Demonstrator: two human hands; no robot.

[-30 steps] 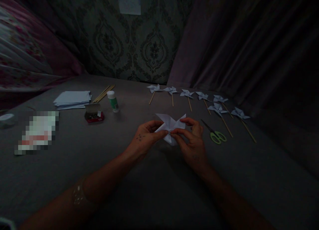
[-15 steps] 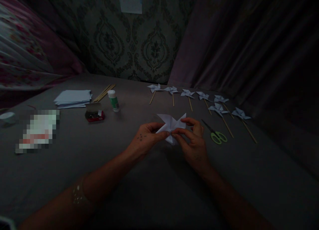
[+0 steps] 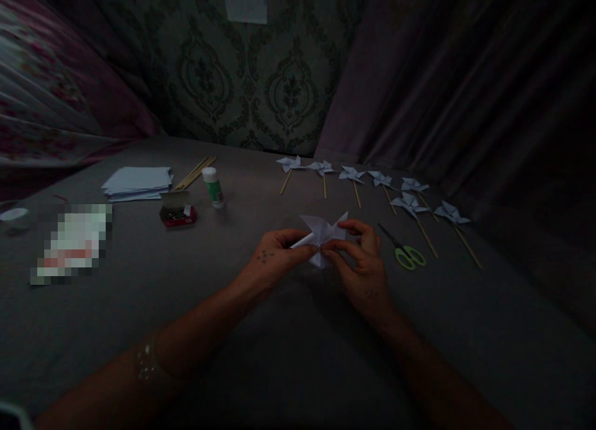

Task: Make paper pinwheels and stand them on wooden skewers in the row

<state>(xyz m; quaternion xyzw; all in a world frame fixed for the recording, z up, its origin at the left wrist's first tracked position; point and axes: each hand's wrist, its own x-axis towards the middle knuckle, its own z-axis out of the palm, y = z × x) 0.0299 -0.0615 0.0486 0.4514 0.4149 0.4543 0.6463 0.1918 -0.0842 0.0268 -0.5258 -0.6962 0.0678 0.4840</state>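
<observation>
A folded white paper pinwheel [image 3: 321, 228] is held up in front of me over the table. My left hand [image 3: 274, 256] is closed on its left side, thumb pressed at the middle and fingers behind. My right hand [image 3: 361, 265] pinches with thumb and index finger at the pinwheel's centre, where a tiny shiny spot shows; too small to tell what it is. Another right finger touches the upper right blade. No stick is visible on this pinwheel. Green-handled scissors [image 3: 408, 256] lie just right of my right hand.
Several pinwheels on sticks [image 3: 352, 174] lie along the back right. At left are a paper stack [image 3: 137, 183], wooden sticks [image 3: 198, 171], a glue stick [image 3: 213, 188], an open red box [image 3: 179, 216] of small metal pieces, a blurred-out packet [image 3: 74, 241] and a white lid [image 3: 15, 219].
The pinwheel has tilted slightly in my fingers and its upper left blade has shifted a little right. Both hands keep their grip at almost the same place.
</observation>
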